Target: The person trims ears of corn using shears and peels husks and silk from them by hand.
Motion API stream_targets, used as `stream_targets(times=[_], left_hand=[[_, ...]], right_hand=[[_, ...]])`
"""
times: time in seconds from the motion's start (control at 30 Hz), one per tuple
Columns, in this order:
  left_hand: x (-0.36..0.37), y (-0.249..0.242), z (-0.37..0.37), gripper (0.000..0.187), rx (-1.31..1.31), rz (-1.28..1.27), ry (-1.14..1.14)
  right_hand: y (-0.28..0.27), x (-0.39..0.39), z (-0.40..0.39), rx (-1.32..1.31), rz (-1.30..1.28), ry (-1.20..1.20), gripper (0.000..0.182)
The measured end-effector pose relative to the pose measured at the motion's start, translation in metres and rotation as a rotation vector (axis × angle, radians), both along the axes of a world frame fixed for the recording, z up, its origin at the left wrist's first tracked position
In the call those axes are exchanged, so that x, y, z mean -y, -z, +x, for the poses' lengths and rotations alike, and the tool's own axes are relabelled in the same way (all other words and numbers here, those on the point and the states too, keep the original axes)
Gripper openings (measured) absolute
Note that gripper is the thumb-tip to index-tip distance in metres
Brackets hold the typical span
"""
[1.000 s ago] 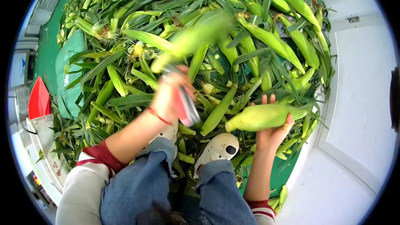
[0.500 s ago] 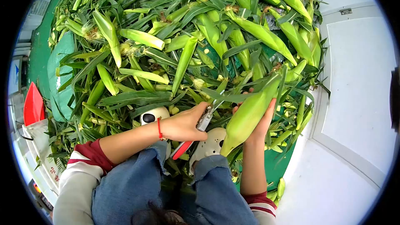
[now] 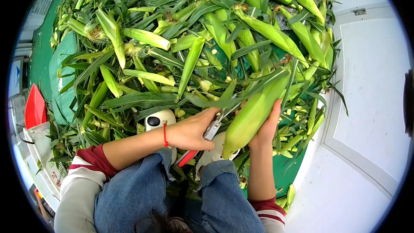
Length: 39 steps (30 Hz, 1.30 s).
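Observation:
My left hand [image 3: 194,129], a red string bracelet at its wrist, is closed around pruning shears [image 3: 212,128] with a grey body and a red handle. Their blades point up and right, toward the ear of corn [image 3: 254,118] that my right hand [image 3: 269,127] grips from its right side. Still wrapped in pale green husk, the ear slants with its stalk end low on the left and its leafy tip high on the right. A long dark leaf from the tip reaches across in front of the blades, partly hiding them.
A broad heap of husk leaves and unhusked ears [image 3: 271,34] spreads in front over the green floor [image 3: 288,170]. White shoes [image 3: 160,120] stand at its near edge. A white panel wall [image 3: 375,82] rises on the right; a red pointed object [image 3: 35,108] stands at left.
The ear of corn has shifted slightly left toward the shears, its stalk end now a little higher. My left hand and the shears have barely moved.

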<state>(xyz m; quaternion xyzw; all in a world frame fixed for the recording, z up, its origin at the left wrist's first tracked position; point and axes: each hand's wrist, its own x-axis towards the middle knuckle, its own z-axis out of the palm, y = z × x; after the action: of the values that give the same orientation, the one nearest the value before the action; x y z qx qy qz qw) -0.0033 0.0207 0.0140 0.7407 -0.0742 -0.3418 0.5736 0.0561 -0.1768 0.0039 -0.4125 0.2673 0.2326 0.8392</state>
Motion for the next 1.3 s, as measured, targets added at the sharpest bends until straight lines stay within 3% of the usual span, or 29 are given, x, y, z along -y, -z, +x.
stream_targets(times=[0.1,0.17,0.23,0.27,0.33,0.37,0.47,0.57,0.67,0.7,0.8,0.9,1.0,1.03,1.3], left_hand=[[-0.003,-0.011,0.013,0.082,-0.089,0.113,0.128],[-0.002,0.000,0.008,0.081,0.170,0.093,0.011],[-0.001,-0.002,0.014,0.079,0.339,0.112,-0.058],[-0.005,-0.004,0.019,0.077,0.279,0.117,-0.070],[-0.015,-0.018,0.034,0.075,0.156,0.126,-0.094],[-0.020,-0.020,0.038,0.073,0.256,0.157,-0.132],[-0.037,-0.024,0.045,0.068,0.335,0.304,0.085],[-0.040,-0.024,0.049,0.069,0.147,0.322,0.213],[-0.040,-0.003,0.037,0.066,0.177,-0.024,-0.007],[-0.042,-0.010,0.037,0.066,-0.064,-0.077,-0.040],[-0.043,-0.010,0.035,0.063,-0.190,-0.180,-0.080],[-0.038,-0.003,0.031,0.059,0.089,0.094,-0.051],[-0.038,0.001,0.029,0.056,0.200,0.316,0.005],[-0.039,0.014,0.028,0.061,0.378,0.376,0.032],[-0.039,0.030,0.032,0.056,0.501,0.532,0.073]], right_hand=[[0.011,0.002,-0.007,0.039,-0.182,-0.051,0.054],[0.006,-0.003,-0.009,0.123,-0.313,-0.053,0.048],[0.005,0.005,-0.008,0.379,-0.531,-0.339,0.049],[0.005,0.008,-0.007,0.510,-0.637,-0.483,0.050],[-0.008,0.002,-0.006,0.523,-0.768,-0.557,0.055],[-0.010,0.005,-0.005,0.563,-0.867,-0.623,0.055],[-0.018,0.005,-0.006,0.655,-1.103,-0.726,0.062],[-0.020,0.007,-0.005,0.814,-1.335,-0.786,0.062],[-0.029,0.007,0.001,0.928,-1.501,-0.871,0.060],[-0.028,0.008,0.002,0.971,-1.493,-0.856,0.059],[-0.031,0.006,0.005,1.013,-1.471,-0.860,0.059],[-0.032,0.004,0.005,1.005,-1.553,-0.873,0.058],[-0.033,0.003,0.004,0.942,-1.643,-0.907,0.059],[-0.030,0.003,0.004,0.913,-1.640,-0.907,0.059],[0.000,0.014,0.005,0.755,-1.384,-0.872,0.056]])
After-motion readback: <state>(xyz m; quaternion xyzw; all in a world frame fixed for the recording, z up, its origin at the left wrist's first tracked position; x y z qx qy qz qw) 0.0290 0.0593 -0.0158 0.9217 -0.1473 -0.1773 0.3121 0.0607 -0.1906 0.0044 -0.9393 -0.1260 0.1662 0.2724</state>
